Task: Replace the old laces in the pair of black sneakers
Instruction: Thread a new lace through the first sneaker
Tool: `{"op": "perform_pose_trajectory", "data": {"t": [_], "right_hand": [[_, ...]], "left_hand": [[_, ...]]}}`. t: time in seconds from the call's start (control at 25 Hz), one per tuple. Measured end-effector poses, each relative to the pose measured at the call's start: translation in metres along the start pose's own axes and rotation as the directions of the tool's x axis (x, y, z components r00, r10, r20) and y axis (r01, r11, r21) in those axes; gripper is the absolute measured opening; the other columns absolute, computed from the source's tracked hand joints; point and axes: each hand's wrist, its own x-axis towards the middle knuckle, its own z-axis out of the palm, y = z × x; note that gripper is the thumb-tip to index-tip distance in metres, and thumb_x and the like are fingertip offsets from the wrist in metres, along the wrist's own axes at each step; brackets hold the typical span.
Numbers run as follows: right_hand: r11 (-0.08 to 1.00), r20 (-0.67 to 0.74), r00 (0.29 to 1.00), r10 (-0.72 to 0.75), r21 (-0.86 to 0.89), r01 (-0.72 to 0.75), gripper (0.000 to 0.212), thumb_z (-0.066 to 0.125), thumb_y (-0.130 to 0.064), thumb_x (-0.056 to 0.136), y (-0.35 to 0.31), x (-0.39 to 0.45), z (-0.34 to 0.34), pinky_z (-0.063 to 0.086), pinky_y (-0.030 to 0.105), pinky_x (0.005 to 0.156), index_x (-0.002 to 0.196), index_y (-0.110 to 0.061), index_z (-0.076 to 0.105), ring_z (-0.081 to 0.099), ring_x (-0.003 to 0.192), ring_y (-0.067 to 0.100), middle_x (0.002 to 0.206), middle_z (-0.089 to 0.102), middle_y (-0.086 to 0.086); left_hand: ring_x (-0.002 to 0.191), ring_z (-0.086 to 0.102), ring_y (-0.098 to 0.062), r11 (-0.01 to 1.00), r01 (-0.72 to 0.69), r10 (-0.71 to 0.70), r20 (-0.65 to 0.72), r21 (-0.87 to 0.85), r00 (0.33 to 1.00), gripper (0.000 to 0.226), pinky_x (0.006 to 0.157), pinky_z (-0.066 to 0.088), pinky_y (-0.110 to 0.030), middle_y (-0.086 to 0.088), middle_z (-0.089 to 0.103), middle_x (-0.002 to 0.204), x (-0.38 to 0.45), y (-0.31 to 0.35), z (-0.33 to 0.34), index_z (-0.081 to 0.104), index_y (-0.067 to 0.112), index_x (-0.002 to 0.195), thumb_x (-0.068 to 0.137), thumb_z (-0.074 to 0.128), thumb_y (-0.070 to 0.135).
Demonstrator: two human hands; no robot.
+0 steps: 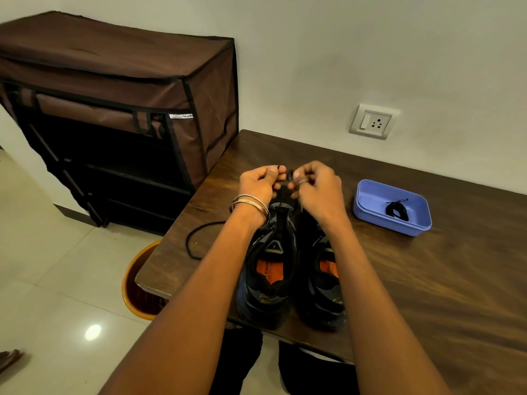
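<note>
Step in hand: a black lace [281,189] is being worked at the toe end of the left sneaker [266,269]; whether it is an old lace coming out or a new one going in cannot be told.
Left hand [258,185]: fingers are clenched around one lace end, whose tip is seen above the thumb.
Right hand [316,189]: fingers are pinched on the other lace end, close beside the left hand.
Sneakers: the pair is set side by side on the worktop [427,280], heels at the near edge, toes pointing away; the right sneaker [322,275] is partly hidden by the forearm.
Loose lace [194,240]: a black loop is laid on the worktop left of the shoes, running over the left edge.
Tray [392,206]: a blue tray is placed to the right, well apart from the shoes, with a coiled black lace [396,210] inside.
Next move, judged: even tension on both ends and a fine pinch at the tips will be called for, so the ends can be fed through the eyelets.
Edges: the heels overhang the near edge slightly, so a hard pull toward the body could tip a shoe off.
Open room: bare worktop is left to the right and beyond the hands; a bin [137,283] stands on the floor below the left corner.
</note>
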Motion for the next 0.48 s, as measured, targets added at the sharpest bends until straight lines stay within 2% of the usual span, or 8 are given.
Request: {"op": "perform_pose_trajectory", "data": {"t": [0.08, 0.16, 0.2, 0.28, 0.36, 0.44, 0.48], "right_hand": [[0.993, 0.062, 0.998, -0.011, -0.113, 0.018, 0.014, 0.051, -0.002, 0.094, -0.001, -0.001, -0.004, 0.052, 0.023, 0.068, 0.089, -0.011, 0.061, 0.065, 0.079, 0.014, 0.086, 0.068, 0.003], [0.956, 0.151, 0.988, -0.011, -0.287, 0.054, 0.015, 0.048, 0.001, 0.090, -0.001, 0.001, -0.008, 0.049, 0.031, 0.070, 0.089, -0.009, 0.059, 0.061, 0.083, 0.022, 0.091, 0.064, 0.005], [0.928, 0.210, 0.978, -0.002, -0.364, 0.081, 0.016, 0.047, 0.002, 0.087, -0.002, 0.002, -0.009, 0.048, 0.034, 0.072, 0.087, -0.010, 0.058, 0.059, 0.085, 0.024, 0.092, 0.063, 0.005], [0.910, 0.267, 0.963, -0.026, -0.393, 0.133, 0.016, 0.050, 0.003, 0.085, -0.005, 0.002, -0.010, 0.045, 0.028, 0.071, 0.085, -0.010, 0.059, 0.057, 0.087, 0.024, 0.095, 0.063, 0.006], [0.933, 0.130, 0.987, -0.096, -0.333, 0.135, 0.012, 0.055, 0.001, 0.089, -0.009, 0.004, -0.012, 0.038, 0.010, 0.063, 0.088, -0.008, 0.063, 0.055, 0.086, 0.018, 0.099, 0.061, 0.008], [0.964, -0.037, 0.993, -0.113, -0.247, 0.100, 0.010, 0.059, -0.004, 0.093, -0.012, 0.006, -0.016, 0.036, 0.001, 0.058, 0.089, -0.011, 0.064, 0.053, 0.080, 0.010, 0.100, 0.061, 0.010], [0.971, -0.075, 0.991, -0.111, -0.219, 0.092, 0.010, 0.060, -0.005, 0.094, -0.011, 0.007, -0.016, 0.036, -0.001, 0.058, 0.089, -0.012, 0.065, 0.054, 0.079, 0.009, 0.101, 0.063, 0.011]], "left_hand": [[0.070, 0.058, -0.009, 0.999, -0.002, 0.002, -0.018, 0.041, 1.000, 0.018, 0.062, 0.047, -0.023, 0.002, 0.069, 0.082, 0.000, -0.001, -0.001, 0.071, 0.015, 0.092, 0.097, 0.054, 0.012], [0.077, 0.062, -0.007, 0.990, -0.099, 0.105, -0.052, 0.104, 0.993, 0.013, 0.075, 0.051, -0.025, 0.005, 0.070, 0.086, 0.003, 0.000, -0.007, 0.073, 0.015, 0.093, 0.094, 0.060, 0.011], [0.082, 0.064, -0.006, 0.976, -0.157, 0.165, -0.044, 0.149, 0.985, 0.012, 0.080, 0.053, -0.024, 0.006, 0.070, 0.087, 0.003, 0.002, -0.009, 0.073, 0.015, 0.093, 0.092, 0.062, 0.009], [0.084, 0.067, -0.009, 0.966, -0.200, 0.195, 0.046, 0.163, 0.980, 0.012, 0.080, 0.055, -0.023, 0.002, 0.072, 0.087, 0.001, 0.007, -0.011, 0.073, 0.011, 0.093, 0.090, 0.063, 0.005], [0.074, 0.068, -0.011, 0.983, -0.167, 0.156, 0.141, 0.071, 0.978, 0.012, 0.070, 0.056, -0.022, -0.006, 0.071, 0.084, -0.008, 0.011, -0.005, 0.072, 0.002, 0.097, 0.091, 0.061, 0.002], [0.066, 0.068, -0.012, 0.991, -0.136, 0.134, 0.149, 0.009, 0.980, 0.014, 0.064, 0.057, -0.022, -0.010, 0.071, 0.080, -0.015, 0.016, 0.002, 0.070, -0.003, 0.100, 0.091, 0.061, 0.002], [0.065, 0.068, -0.013, 0.992, -0.129, 0.128, 0.141, -0.005, 0.982, 0.014, 0.065, 0.058, -0.023, -0.010, 0.071, 0.079, -0.016, 0.017, 0.004, 0.070, -0.003, 0.100, 0.090, 0.062, 0.002]]}}
